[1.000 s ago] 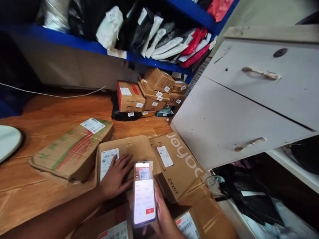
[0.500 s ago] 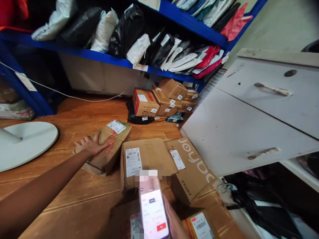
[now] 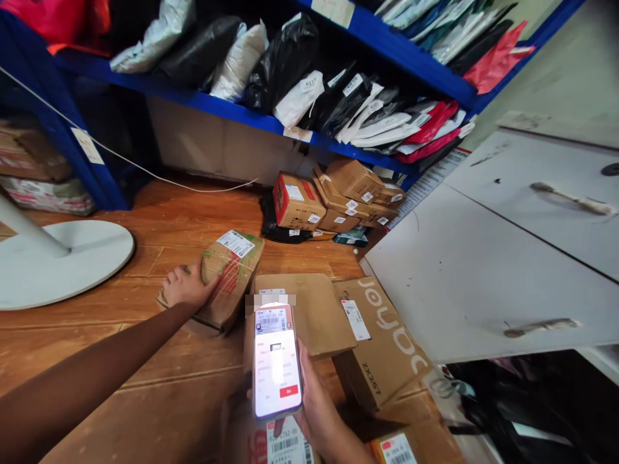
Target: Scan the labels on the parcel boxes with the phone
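Note:
My left hand grips the near left end of a worn cardboard box with red and green stripes and a white label. The thumb lies along its top, and the fingers curl at the far edge. In my right hand is a smartphone, held upright with its lit screen facing me. The screen shows a barcode label at the top and a red button low down. Behind the phone stands a plain carton, its label mostly covered by the phone.
To the right sits a brown carton marked ZX267, beside a white cabinet with rope handles. Small boxes are stacked under a blue shelf full of bagged parcels. A round white base stands at left on the wooden floor.
The phone has moved left and up, now in front of the plain carton's label, and its screen shows a barcode. My left hand stays on the striped box, its fingers less spread. The view has shifted.

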The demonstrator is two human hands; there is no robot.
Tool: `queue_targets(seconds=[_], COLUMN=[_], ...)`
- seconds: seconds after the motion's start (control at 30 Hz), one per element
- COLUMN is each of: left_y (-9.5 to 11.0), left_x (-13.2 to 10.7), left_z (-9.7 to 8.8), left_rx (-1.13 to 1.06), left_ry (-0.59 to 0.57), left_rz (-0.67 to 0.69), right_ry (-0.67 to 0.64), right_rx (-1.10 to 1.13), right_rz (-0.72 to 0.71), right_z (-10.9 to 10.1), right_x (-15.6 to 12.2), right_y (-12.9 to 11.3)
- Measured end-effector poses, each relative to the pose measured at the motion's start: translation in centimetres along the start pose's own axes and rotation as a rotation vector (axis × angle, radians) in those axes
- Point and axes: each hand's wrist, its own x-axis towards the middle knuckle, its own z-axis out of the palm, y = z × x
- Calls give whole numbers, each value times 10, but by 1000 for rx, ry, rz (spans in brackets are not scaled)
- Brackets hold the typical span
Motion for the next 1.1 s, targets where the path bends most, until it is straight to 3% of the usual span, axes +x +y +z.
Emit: queue_targets(seconds=[0.17,0.47,0.73,0.93,1.1], left_y=[-1,-1,0,1,1], left_x=[1,1,0,0,0], left_z=[2,0,-2,-2,0], left_rx=[-1,-25,2,7,4], left_ry=[-7,-17,-11,-3,7], left_rz=[1,4,9,2,15], right_ry=[42,51,-76,-140,-145], right_rx=[-9,-28,-33,-209,-198], right_rz=[14,-14,64,-73,-68], right_z=[6,-8,-12,-23,-21], right_x=[-4,-1,-14,-10,-11], right_y=[0,11,5,19,18])
